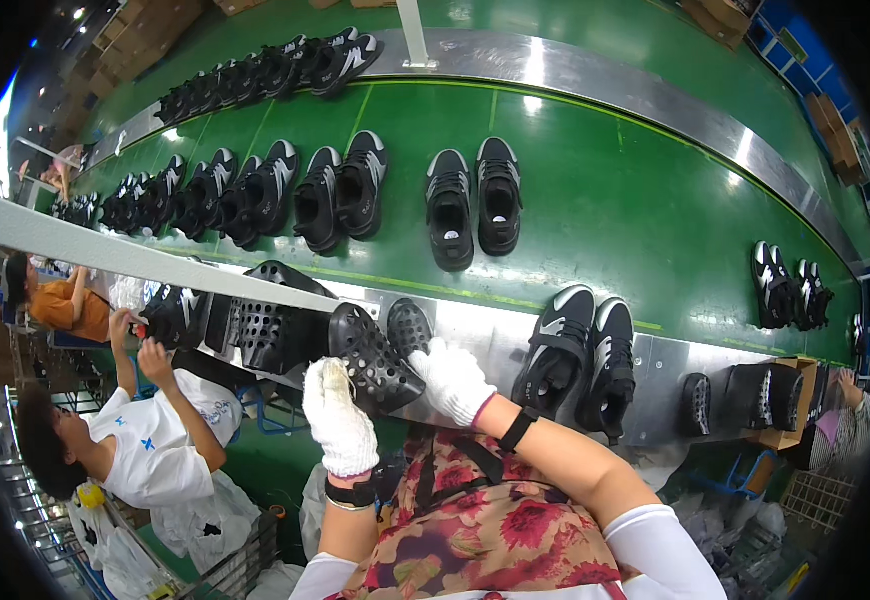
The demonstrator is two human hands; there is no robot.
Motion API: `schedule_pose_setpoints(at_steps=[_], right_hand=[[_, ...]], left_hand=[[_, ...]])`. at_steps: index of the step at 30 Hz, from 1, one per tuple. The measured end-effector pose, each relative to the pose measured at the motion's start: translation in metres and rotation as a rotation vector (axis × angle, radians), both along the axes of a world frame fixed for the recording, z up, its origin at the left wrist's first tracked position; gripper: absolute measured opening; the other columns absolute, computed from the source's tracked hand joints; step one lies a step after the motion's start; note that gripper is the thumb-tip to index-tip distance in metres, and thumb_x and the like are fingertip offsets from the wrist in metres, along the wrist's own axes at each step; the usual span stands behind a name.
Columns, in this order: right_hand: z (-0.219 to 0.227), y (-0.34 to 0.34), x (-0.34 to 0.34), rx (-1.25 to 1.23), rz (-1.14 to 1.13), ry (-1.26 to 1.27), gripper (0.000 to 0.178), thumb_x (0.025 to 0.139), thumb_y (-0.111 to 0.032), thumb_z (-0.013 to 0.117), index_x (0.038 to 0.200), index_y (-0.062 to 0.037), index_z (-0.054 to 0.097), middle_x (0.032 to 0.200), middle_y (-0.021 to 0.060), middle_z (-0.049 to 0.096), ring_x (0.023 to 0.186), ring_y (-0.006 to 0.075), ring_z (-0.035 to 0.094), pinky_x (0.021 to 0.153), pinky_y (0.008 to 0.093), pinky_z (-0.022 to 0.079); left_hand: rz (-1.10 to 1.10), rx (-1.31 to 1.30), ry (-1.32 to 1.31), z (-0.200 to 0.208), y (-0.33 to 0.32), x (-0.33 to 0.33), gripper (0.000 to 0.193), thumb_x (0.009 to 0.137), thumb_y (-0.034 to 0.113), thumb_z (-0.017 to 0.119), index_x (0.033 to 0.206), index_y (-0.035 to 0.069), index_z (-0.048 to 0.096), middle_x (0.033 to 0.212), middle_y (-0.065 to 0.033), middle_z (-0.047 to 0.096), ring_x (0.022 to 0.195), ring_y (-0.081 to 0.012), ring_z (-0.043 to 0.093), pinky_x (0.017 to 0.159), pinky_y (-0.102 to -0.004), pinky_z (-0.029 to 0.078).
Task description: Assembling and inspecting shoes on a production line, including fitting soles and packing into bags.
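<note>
My left hand (340, 420), in a white knit glove, is closed at the near left edge of a black perforated clog-shaped piece (363, 348). My right hand (455, 382), gloved the same way, has its fingertips at the piece's right side, just below a second, smaller perforated piece (411, 325). The right fingers partly hide where they meet these pieces. To the right, a pair of black sneakers with grey-white toes, a left one (558, 350) and a right one (610, 365), rests on the metal ledge (485, 345).
Beyond the ledge runs a green conveyor belt (595, 210) with several pairs of black sneakers (474, 205). A white bar (145, 257) crosses on the left, above more black perforated pieces (265, 325). A co-worker (145, 440) sits at left. More perforated pieces (750, 395) stand at right.
</note>
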State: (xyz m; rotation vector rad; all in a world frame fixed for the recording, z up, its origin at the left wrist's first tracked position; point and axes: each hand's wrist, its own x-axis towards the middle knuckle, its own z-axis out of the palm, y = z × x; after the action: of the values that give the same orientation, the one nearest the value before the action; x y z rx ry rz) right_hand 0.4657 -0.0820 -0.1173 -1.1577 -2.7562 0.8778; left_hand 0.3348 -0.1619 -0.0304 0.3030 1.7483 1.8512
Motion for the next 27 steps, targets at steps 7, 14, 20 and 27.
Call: schedule_pose_setpoints(at_steps=[7,14,20,27], right_hand=[[0.043,0.005,0.070,-0.293,-0.228,0.493,0.047,0.092,-0.025,0.067,0.130,-0.0020,0.055,0.118,0.0224,0.063,0.106,0.0348,0.063,0.093,0.0411,0.051],[0.082,-0.026,0.105,-0.465,-0.546,0.443,0.078,0.084,-0.043,0.073,0.144,-0.0037,0.041,0.126,0.0238,0.061,0.115,0.0352,0.062,0.100,0.0396,0.047],[0.087,-0.028,0.169,-0.435,-0.800,0.571,0.071,0.078,-0.036,0.081,0.132,0.0007,0.052,0.121,0.0194,0.063,0.109,0.0276,0.065,0.095,0.0369,0.050],[0.094,-0.070,0.276,-0.462,-1.080,0.433,0.061,0.077,-0.028,0.082,0.125,0.0011,0.058,0.111,0.0190,0.069,0.102,0.0271,0.068,0.091,0.0359,0.052]], left_hand=[[-0.180,-0.050,0.072,-0.024,0.002,0.006,0.016,0.102,0.018,0.055,0.100,0.004,0.062,0.089,0.0028,0.056,0.079,-0.0059,0.048,0.072,-0.0225,0.040],[-0.341,0.118,-0.405,-0.032,0.030,0.084,0.019,0.102,0.019,0.054,0.111,0.003,0.061,0.104,-0.0049,0.065,0.093,-0.0157,0.063,0.090,-0.0348,0.053],[-0.608,0.022,-0.554,-0.031,0.047,0.131,0.012,0.102,0.014,0.054,0.103,0.004,0.061,0.095,0.0012,0.059,0.081,-0.0060,0.053,0.070,-0.0206,0.048],[-1.352,0.106,1.022,-0.054,0.071,0.160,0.033,0.086,0.012,0.064,0.117,0.000,0.060,0.111,-0.0161,0.062,0.102,-0.0320,0.060,0.087,-0.0409,0.050]])
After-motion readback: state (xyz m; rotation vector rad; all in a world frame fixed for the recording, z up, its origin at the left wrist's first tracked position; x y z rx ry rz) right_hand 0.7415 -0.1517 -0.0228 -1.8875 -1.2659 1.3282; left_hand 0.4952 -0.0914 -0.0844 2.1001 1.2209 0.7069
